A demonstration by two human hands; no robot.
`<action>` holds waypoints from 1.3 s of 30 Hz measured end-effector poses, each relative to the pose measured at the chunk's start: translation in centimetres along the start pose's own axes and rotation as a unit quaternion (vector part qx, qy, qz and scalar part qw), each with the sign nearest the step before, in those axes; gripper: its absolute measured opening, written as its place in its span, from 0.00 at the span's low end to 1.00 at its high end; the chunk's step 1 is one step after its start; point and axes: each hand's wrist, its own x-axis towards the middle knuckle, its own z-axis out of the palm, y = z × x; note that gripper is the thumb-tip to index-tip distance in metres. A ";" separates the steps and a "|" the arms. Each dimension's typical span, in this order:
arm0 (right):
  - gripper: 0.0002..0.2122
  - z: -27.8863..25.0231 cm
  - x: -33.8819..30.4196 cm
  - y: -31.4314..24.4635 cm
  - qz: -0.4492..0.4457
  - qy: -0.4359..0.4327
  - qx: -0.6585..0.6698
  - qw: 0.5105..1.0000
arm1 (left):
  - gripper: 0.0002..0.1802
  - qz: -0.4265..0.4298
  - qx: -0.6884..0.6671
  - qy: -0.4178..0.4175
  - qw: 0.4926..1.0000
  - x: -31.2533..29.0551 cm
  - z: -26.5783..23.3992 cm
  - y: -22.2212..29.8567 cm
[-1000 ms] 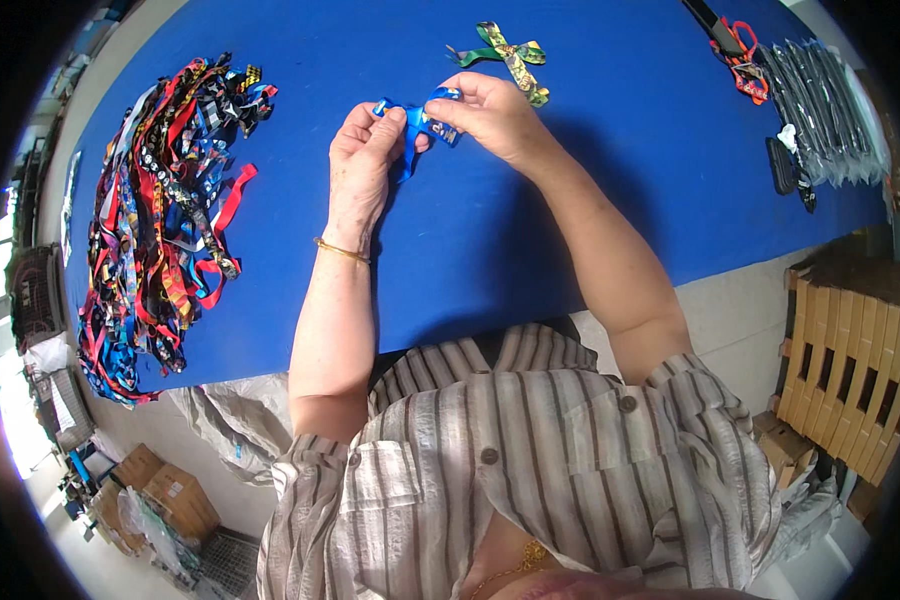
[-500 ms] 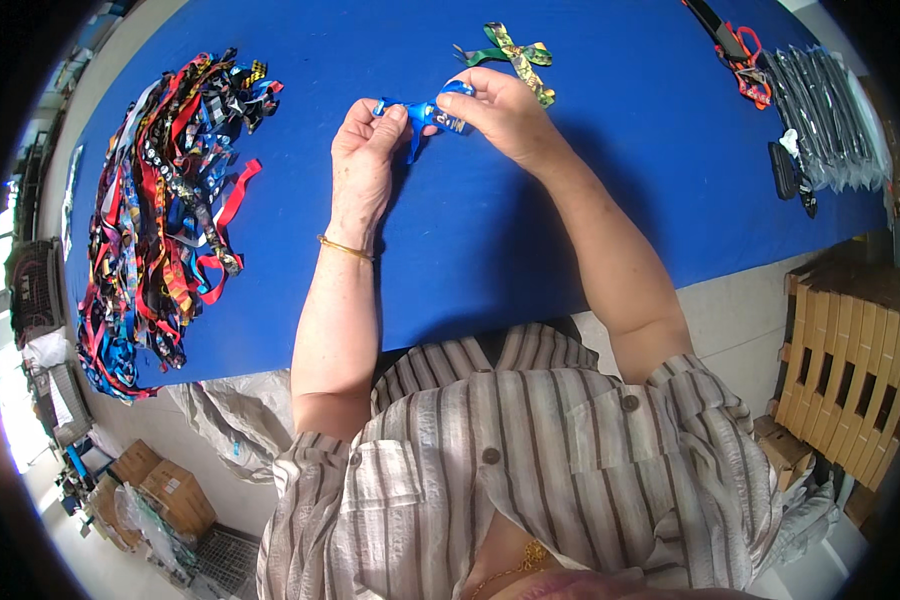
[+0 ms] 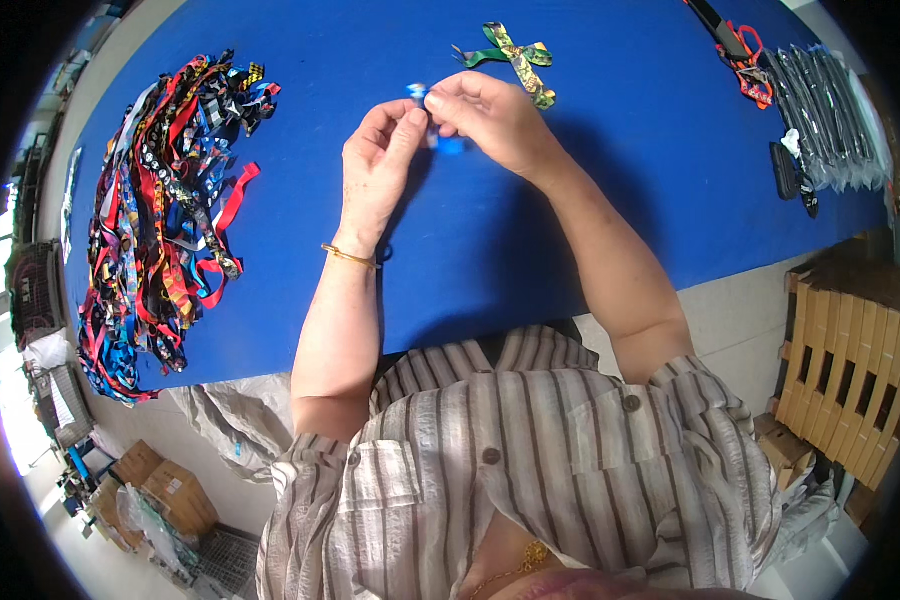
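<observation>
A short blue printed ribbon [image 3: 450, 146] is pinched between my two hands, over the far middle of the blue table. Motion smears it, and my fingers cover most of it. My left hand [image 3: 382, 155] is closed on one part, thumb against forefinger. Right beside it, almost touching, my right hand [image 3: 495, 120] grips another part with thumb and fingertips. Just beyond my right hand, a green and yellow patterned ribbon [image 3: 520, 62] lies on the table, crossed over itself like a bow.
A long heap of many-coloured printed ribbons [image 3: 155, 220] covers the table's left side. At the far right lie red-handled scissors [image 3: 753, 50], a stack of plastic-wrapped dark items [image 3: 820, 115] and a small black object [image 3: 783, 170]. Cardboard pieces [image 3: 845, 365] stand beyond the table's right edge.
My left hand has moved right and my hands have come together. The blue ribbon, stretched between them before, is now bunched and mostly hidden in my fingers.
</observation>
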 end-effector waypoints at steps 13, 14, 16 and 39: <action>0.09 -2.0 0.8 0.0 -0.075 0.083 0.004 0.994 | 0.09 -0.083 -0.183 -0.094 0.975 0.3 -0.8 0.3; 0.09 -1.8 0.8 -0.1 -0.039 0.059 -0.009 0.997 | 0.08 -0.086 -0.175 -0.115 0.974 0.3 -0.9 0.2; 0.10 -1.5 0.6 -0.4 0.013 -0.006 -0.015 1.000 | 0.08 -0.095 -0.157 -0.126 0.975 0.2 -1.2 -0.2; 0.09 -1.8 0.5 1.1 0.064 -0.057 -0.078 0.993 | 0.05 -0.086 -0.147 -0.047 0.984 0.6 -0.9 -0.5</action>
